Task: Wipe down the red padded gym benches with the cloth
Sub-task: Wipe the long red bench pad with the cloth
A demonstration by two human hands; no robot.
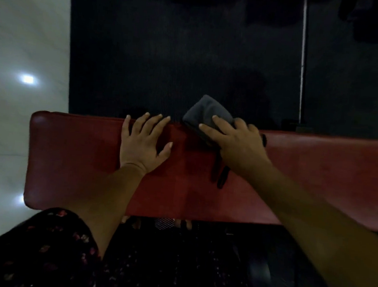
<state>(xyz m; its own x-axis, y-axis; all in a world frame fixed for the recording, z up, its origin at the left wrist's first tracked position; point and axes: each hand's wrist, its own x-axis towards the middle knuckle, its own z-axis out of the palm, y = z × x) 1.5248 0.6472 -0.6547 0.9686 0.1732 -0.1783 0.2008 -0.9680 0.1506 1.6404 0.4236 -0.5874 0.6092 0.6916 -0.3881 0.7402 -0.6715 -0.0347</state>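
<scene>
A red padded bench [74, 157] runs across the view from left to right. My left hand [144, 143] lies flat on its top, fingers spread and reaching the far edge. My right hand [235, 142] presses a folded grey cloth [205, 114] onto the bench's far edge, with the fingers laid over it. Part of the cloth sticks out past the edge over the floor. A dark strip of cloth [222, 176] hangs out from under my right palm toward me.
Black rubber matting [179, 58] covers the floor beyond the bench. Pale glossy tiles [20, 62] lie to the left. A thin white line [303, 61] runs up the mat at the right. Dark equipment shapes sit at the top right. My patterned clothing fills the bottom.
</scene>
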